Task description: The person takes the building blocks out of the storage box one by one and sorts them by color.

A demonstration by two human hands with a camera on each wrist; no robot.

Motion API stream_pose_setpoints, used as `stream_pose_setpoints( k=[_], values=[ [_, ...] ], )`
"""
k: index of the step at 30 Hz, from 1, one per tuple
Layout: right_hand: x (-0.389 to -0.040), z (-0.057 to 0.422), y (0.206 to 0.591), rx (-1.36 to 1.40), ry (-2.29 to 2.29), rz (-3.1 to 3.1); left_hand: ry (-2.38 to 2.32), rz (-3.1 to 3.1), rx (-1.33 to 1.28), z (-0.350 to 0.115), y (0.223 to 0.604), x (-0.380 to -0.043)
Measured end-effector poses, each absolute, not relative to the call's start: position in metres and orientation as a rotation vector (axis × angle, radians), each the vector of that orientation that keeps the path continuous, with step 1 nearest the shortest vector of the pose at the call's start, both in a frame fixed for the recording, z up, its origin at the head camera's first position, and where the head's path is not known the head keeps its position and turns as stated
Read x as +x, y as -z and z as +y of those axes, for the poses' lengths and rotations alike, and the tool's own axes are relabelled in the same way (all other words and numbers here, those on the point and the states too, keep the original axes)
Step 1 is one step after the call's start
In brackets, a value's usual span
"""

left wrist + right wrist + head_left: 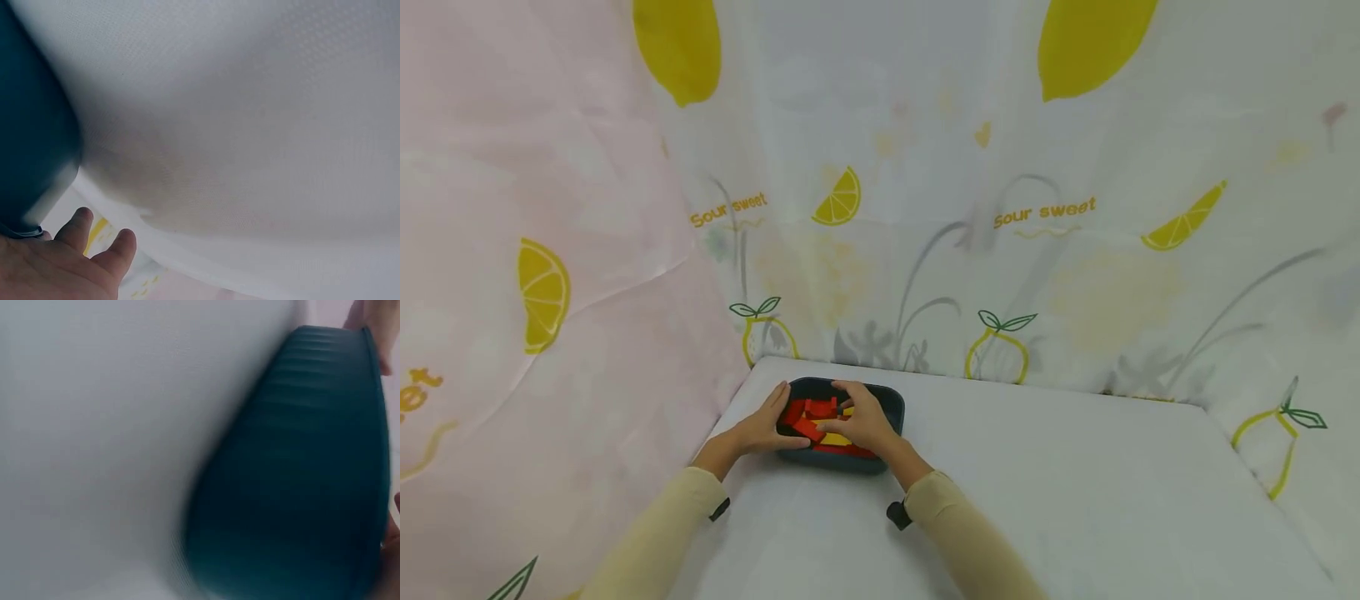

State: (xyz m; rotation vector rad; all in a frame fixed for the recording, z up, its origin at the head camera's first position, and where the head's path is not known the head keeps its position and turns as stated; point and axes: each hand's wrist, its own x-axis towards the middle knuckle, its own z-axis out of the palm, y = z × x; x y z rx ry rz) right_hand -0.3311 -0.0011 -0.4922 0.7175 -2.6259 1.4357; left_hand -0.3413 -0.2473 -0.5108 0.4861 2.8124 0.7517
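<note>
A dark teal bin (891, 408) stands on the white table, holding several red blocks (808, 428) and yellow pieces (835, 437). At its left end, my left hand (760, 429) reaches over the rim, thumb and fingers spread apart beside the red blocks. My right hand (867, 423) comes over the right side, its thumb and forefinger apart above the pieces; its other fingertips are hidden. In the left wrist view, two fingers of the left hand (69, 265) extend beside the bin's wall (37, 125). The bin's outer side (294, 456) fills much of the right wrist view.
The white tabletop (1060, 483) extends to the right of the bin. Behind it hangs a lemon-printed cloth (925, 275), with another pinkish cloth (610, 208) on the left. A dark device (898, 514) sits at the right wrist.
</note>
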Motion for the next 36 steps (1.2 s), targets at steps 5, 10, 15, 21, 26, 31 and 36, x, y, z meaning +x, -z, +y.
stream_pose_setpoints(
  k=[5, 10, 15, 21, 26, 31, 36],
  values=[
    [-0.342, -0.006, 0.508, 0.604, -1.357, -2.674, -0.761, 2.821, 0.482, -0.244, 0.514, -0.343],
    [-0.352, -0.007, 0.518, 0.523, -1.201, -2.704, -0.802, 2.807, 0.522, -0.236, 0.516, -0.344],
    [-0.362, -0.011, 0.523, 0.49, -1.087, -2.826, -0.786, 2.813, 0.496, -0.238, 0.52, -0.341],
    [-0.371, -0.018, 0.528, 0.463, -0.963, -2.895, -0.834, 2.835, 0.514, -0.243, 0.521, -0.341],
    [-0.373, -0.024, 0.531, 0.446, -0.789, -2.928, -0.829, 2.828, 0.519, -0.243, 0.522, -0.34],
    [-0.375, -0.023, 0.528, 0.42, -0.843, -2.903, -0.824, 2.849, 0.514, -0.244, 0.522, -0.344],
    [-0.375, -0.02, 0.528, 0.403, -1.004, -2.847, -0.839, 2.848, 0.501, -0.242, 0.524, -0.343]
  ],
)
